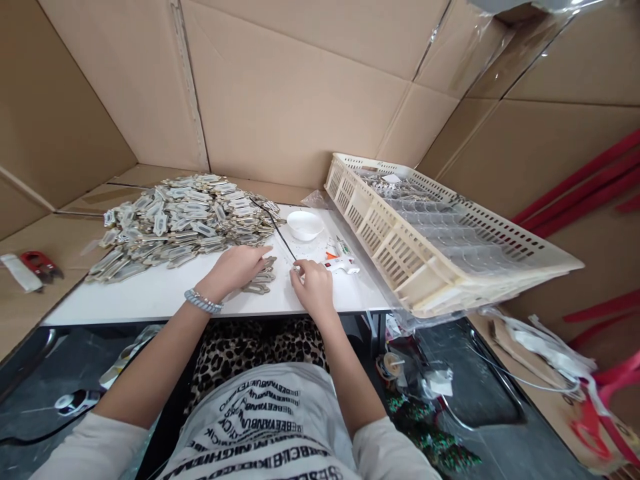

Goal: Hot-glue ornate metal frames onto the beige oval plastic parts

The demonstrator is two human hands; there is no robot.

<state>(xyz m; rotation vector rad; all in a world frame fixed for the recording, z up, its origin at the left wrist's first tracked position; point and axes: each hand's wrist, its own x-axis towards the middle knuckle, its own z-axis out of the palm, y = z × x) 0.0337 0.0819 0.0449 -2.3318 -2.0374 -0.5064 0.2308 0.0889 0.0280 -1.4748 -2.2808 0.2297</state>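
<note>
My left hand (239,270), wearing a grey bracelet on its wrist, rests over a small group of flat metal frame-shaped pieces (259,283) near the table's front edge. Its visible fingers stretch to the right; the rest are hidden. To its right, the fingers of my right hand (315,287) are pinched together. Something small and pale seems to be at their tips, too small to make out. A white glue gun (344,264) lies just beyond my right hand. Behind my left hand rises a large pile of similar metal pieces (185,217).
A white bowl (305,225) stands behind my hands, with a black cord (275,225) running past it. On the right, a cream plastic crate (400,270) holds clear divided trays. Red-handled cutters (41,265) lie at far left. Cardboard walls (300,87) enclose the table (150,293).
</note>
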